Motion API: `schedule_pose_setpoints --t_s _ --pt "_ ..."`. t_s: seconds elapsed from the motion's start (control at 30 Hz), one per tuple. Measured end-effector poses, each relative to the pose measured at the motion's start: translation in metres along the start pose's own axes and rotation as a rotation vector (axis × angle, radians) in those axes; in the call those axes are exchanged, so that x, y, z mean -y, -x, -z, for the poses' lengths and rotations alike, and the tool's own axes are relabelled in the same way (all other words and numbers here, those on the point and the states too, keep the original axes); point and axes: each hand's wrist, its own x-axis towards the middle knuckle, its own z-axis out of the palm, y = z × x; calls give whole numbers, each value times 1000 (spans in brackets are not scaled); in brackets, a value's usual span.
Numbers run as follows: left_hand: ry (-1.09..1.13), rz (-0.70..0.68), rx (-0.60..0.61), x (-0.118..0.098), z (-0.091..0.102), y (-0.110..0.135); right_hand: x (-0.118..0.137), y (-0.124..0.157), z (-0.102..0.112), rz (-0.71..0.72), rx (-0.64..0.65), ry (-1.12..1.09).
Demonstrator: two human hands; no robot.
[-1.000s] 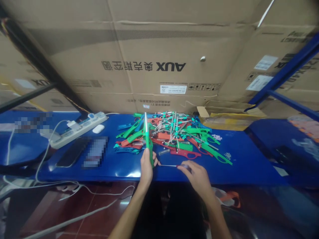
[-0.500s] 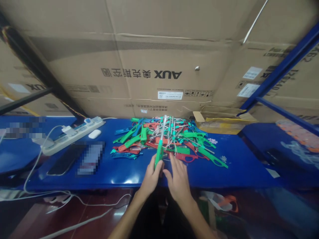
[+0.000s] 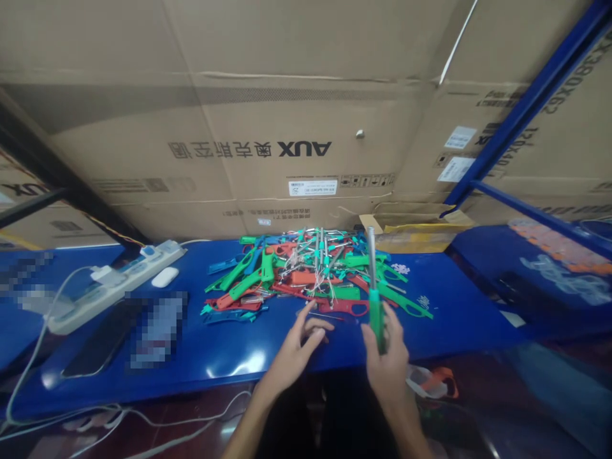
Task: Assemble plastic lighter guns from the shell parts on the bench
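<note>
A green long-nosed lighter with a metal tube stands upright in my right hand, its fingers wrapped round the handle. My left hand holds nothing visible; its fingers are bent and apart, low over the table's front part. Just beyond its fingertips lies a thin red stick-like piece. Behind both hands spreads a heap of lighter parts: red handles, green handles, blue handles and metal tubes with wires.
The blue table carries a white power strip, a white earbud case and a black phone on the left. An open cardboard box stands at the back right. Small white bits lie right of the heap.
The green lighter has passed from my left hand to my right hand and moved right. My left hand has come free and lowered slightly. The camera view has shifted to the right.
</note>
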Motion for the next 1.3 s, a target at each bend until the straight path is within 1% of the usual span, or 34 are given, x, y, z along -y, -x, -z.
schedule_pose_setpoints --t_s 0.03,0.07,0.1,0.17,0.23,0.3,0.37,0.57,0.73,0.8,0.87,1.0,1.07,1.13,1.2,1.3 --pt "8 5 -18 0 0 -3 -9 -1 9 -42 -53 24" --pt "4 6 -25 1 0 -5 -18 -4 17 -69 -61 54" --pt "-6 4 -24 1 1 -7 -26 -7 25 -80 -43 87" --pt "-21 -4 -41 1 1 -10 -38 -14 37 -61 40 151" --pt "-11 -14 -95 0 1 -11 -46 -21 43 -39 113 194" --pt "17 -11 -146 -1 2 -11 -50 -27 45 -27 152 209" --pt "38 -5 -157 -2 2 -10 -51 -30 44 -16 159 207" --pt "-24 0 -44 1 1 -6 -47 -37 45 17 119 204" --pt "-62 23 -37 5 0 -6 -52 -53 47 98 78 259" --pt "-65 28 -43 6 1 -7 -55 -65 50 109 70 275" --pt "-75 27 -37 6 1 -8 -58 -83 59 120 61 303" --pt "-106 17 -4 5 2 -8 -64 -136 88 134 47 383" --pt "-109 15 0 6 2 -9 -66 -165 104 166 77 416" --pt "-106 18 -3 9 3 -10 -67 -187 117 195 112 427" --pt "-105 19 -13 11 3 -11 -67 -198 124 224 132 424" --pt "-110 19 -28 15 4 -11 -67 -193 124 277 134 419"
